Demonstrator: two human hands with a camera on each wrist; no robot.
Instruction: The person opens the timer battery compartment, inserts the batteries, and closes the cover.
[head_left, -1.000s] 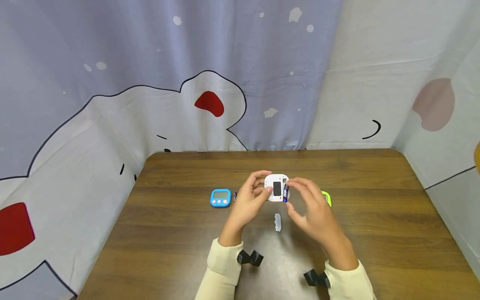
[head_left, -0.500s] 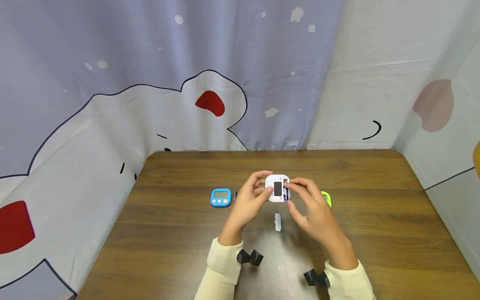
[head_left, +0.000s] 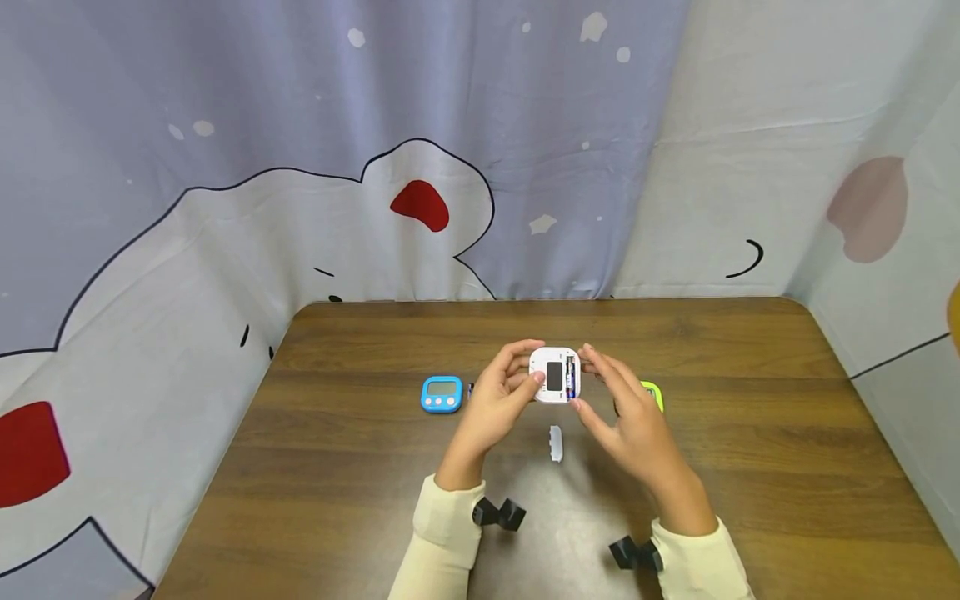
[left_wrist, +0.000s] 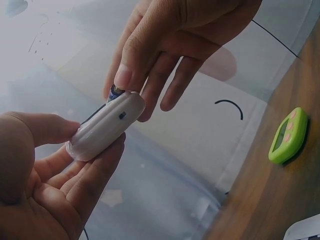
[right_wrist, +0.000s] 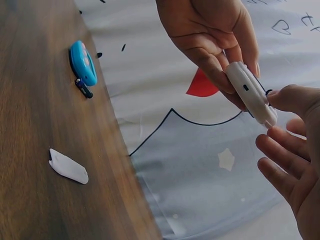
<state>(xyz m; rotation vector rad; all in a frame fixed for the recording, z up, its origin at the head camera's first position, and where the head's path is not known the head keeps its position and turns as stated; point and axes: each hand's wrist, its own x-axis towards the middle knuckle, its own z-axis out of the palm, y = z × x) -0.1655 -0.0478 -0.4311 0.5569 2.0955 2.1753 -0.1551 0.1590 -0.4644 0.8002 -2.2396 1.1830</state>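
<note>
My left hand (head_left: 498, 387) grips a white digital kitchen timer (head_left: 543, 362) by its left side, thumb on its back and fingers beneath. The back faces up, with a dark rectangle in the middle. Along its right side the battery compartment is uncovered, and a blue AAA-type battery (head_left: 571, 385) lies in it. My right hand (head_left: 633, 421) holds the timer's right edge, its thumb at the lower corner and fingertips at the upper one. In the right wrist view, the right thumb (right_wrist: 290, 98) meets the battery side. The white battery cover (head_left: 556, 444) lies on the table below the timer.
A blue timer (head_left: 442, 394) lies left of the hands, with a loose battery (right_wrist: 83, 88) beside it. Partly behind the right hand sits a green timer (left_wrist: 290, 135). A patterned curtain (head_left: 525, 167) hangs behind the wooden table (head_left: 337, 467).
The battery that stuck out at the compartment now sits down in it. My right fingertips have moved off the battery to the timer's right edge; the left hand keeps its grip.
</note>
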